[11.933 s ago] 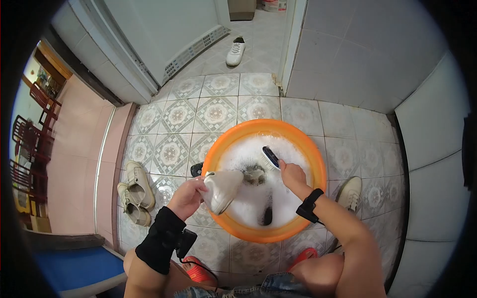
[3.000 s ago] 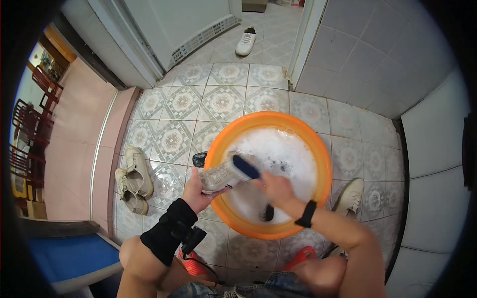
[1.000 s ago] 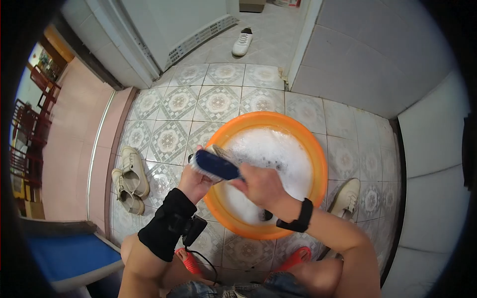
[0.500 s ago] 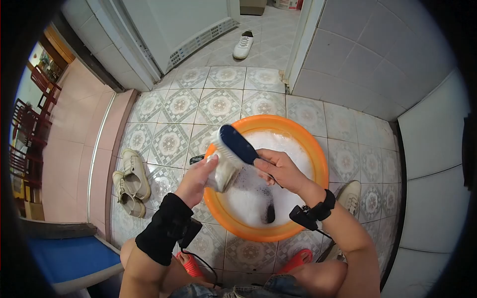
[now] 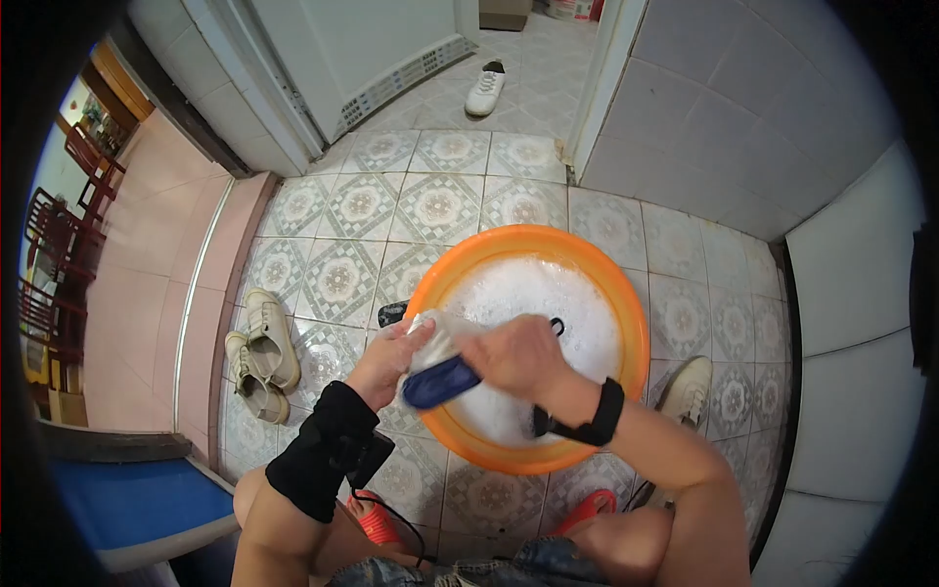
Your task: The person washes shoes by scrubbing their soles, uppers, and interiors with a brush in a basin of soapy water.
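A whitish shoe (image 5: 431, 336) is gripped at one end by my left hand (image 5: 385, 362), over the left rim of the orange basin (image 5: 634, 333). My right hand (image 5: 518, 359) is closed round a blue-backed brush (image 5: 441, 383), whose head lies against the near side of the shoe; its bristles are hidden. White foam (image 5: 528, 284) fills much of the basin. Something dark (image 5: 541, 422) shows in the foam near the front, partly behind my right wrist. Part of a black object (image 5: 391, 313) shows outside the basin's left rim.
A pair of off-white shoes (image 5: 270, 357) stands on the tiles at the left. Another pale shoe (image 5: 688, 389) is right of the basin, and a white shoe (image 5: 485, 90) lies by the doorway. A blue-topped stool or bench (image 5: 137, 504) is at lower left.
The brush has swung from above the shoe down to its near side, its head now pointing to the lower left. My right hand has moved left and down. The shoe remains in my left hand.
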`<state>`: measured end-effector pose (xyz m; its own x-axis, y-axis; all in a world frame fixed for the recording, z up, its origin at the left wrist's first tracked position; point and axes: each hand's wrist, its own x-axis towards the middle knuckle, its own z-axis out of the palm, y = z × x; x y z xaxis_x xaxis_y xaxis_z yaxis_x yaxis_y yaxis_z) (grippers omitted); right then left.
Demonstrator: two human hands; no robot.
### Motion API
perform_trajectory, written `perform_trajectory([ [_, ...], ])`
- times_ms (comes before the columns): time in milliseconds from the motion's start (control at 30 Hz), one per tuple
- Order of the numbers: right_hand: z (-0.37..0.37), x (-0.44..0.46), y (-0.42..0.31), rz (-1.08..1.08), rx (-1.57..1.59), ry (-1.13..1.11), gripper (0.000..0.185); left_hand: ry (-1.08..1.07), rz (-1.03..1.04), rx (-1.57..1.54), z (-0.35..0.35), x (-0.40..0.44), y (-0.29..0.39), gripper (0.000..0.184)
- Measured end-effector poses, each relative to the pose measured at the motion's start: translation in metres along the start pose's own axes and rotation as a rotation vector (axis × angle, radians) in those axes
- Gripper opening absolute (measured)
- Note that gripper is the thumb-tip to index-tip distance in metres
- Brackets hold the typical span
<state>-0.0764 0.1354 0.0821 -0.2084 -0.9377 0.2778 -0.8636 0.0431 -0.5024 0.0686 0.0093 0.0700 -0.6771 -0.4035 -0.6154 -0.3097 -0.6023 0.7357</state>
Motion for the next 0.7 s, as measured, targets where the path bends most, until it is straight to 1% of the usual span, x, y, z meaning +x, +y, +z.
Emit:
perform_trajectory([
  [33,0.012,-0.006,0.023,0.006,0.001,0.002,0.048,0.027,0.048,0.04,-0.004,0.002,-0.004,0.033],
  [67,0.021,-0.013,0.06,0.09,-0.139,-0.03,0.05,0.025,0.053,0.041,-0.005,0.0,-0.003,0.033],
  [100,0.022,-0.015,0.082,0.167,-0.278,-0.059,0.052,0.024,0.063,0.035,-0.006,-0.001,-0.002,0.033],
  [133,0.019,-0.017,0.084,0.161,-0.276,-0.059,0.052,0.026,0.064,0.029,-0.009,-0.003,-0.003,0.033],
  [200,0.007,-0.022,0.078,0.361,-0.205,-0.076,0.054,0.031,0.049,0.013,-0.012,-0.005,0.001,0.034],
  [233,0.008,-0.019,0.06,0.419,-0.077,-0.105,0.054,0.032,0.036,-0.01,-0.012,-0.006,0.001,0.034],
  [267,0.008,-0.013,0.036,0.427,-0.079,-0.109,0.054,0.033,0.026,-0.031,-0.011,-0.006,0.001,0.034],
  [333,0.012,-0.013,0.0,0.139,0.276,-0.006,0.056,0.024,0.019,-0.017,-0.012,-0.001,-0.003,0.034],
  [367,0.026,-0.022,0.004,0.144,0.277,0.003,0.056,-0.012,0.03,-0.082,-0.014,0.002,-0.008,0.034],
  [400,0.051,-0.032,0.018,0.298,0.273,-0.052,0.056,-0.051,0.043,-0.148,-0.016,0.004,-0.013,0.034],
  [433,0.068,-0.036,0.034,0.444,0.263,-0.106,0.057,-0.046,0.089,-0.22,-0.021,0.004,-0.018,0.035],
  [467,0.073,-0.037,0.053,0.436,0.258,-0.103,0.057,-0.047,0.1,-0.221,-0.03,0.005,-0.014,0.035],
  [533,0.072,-0.048,0.089,0.639,-0.06,-0.339,0.057,-0.056,0.05,-0.306,-0.051,0.0,-0.011,0.035],
  [567,0.068,-0.044,0.093,0.643,-0.052,-0.333,0.057,-0.006,0.02,-0.32,-0.058,0.002,-0.018,0.034],
  [600,0.06,-0.04,0.092,0.68,-0.017,-0.337,0.058,-0.001,0.017,-0.316,-0.061,0.003,-0.022,0.034],
  [633,0.054,-0.039,0.087,0.717,0.015,-0.348,0.058,0.048,0.015,-0.305,-0.063,0.003,-0.027,0.033],
  [667,0.048,-0.035,0.068,0.721,0.013,-0.351,0.058,0.09,0.013,-0.296,-0.062,0.004,-0.031,0.033],
  [700,0.046,-0.025,0.038,0.704,0.166,-0.331,0.059,0.073,0.03,-0.299,-0.061,0.005,-0.031,0.034],
])
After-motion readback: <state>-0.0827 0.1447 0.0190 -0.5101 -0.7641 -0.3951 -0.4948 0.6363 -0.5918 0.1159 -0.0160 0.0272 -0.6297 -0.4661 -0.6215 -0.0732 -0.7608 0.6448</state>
